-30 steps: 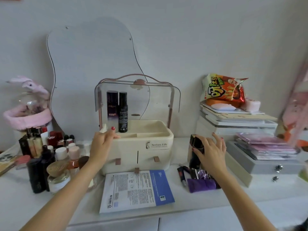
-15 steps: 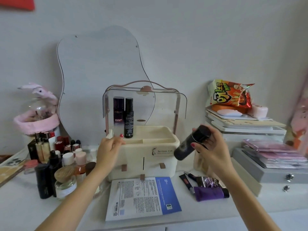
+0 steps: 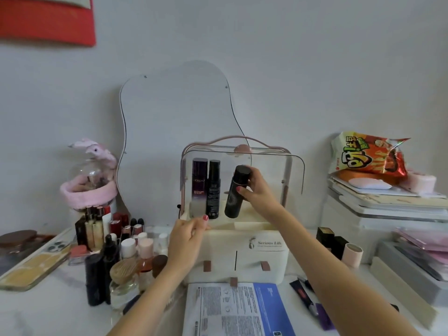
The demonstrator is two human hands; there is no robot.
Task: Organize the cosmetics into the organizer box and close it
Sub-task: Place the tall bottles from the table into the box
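While the right hand (image 3: 257, 190) grips one black bottle (image 3: 236, 192), tilted above the open top tray of the cream organizer box (image 3: 242, 253), the left hand (image 3: 188, 238) pinches the box's front left rim. Two dark bottles (image 3: 207, 189) stand upright inside, lid raised. One white worktop (image 3: 48, 309) against a grey wall carries one cluster of cosmetics (image 3: 116, 253) at left, one leaflet (image 3: 235, 309) in front

Both forearms are bare, with no sleeve in view. The left hand (image 3: 186, 241), entering from 7 o'clock, and the right hand (image 3: 258, 191), entering from 5 o'clock, wear pinkish-red polish on their nails. Neither wrist carries a watch or bracelet.
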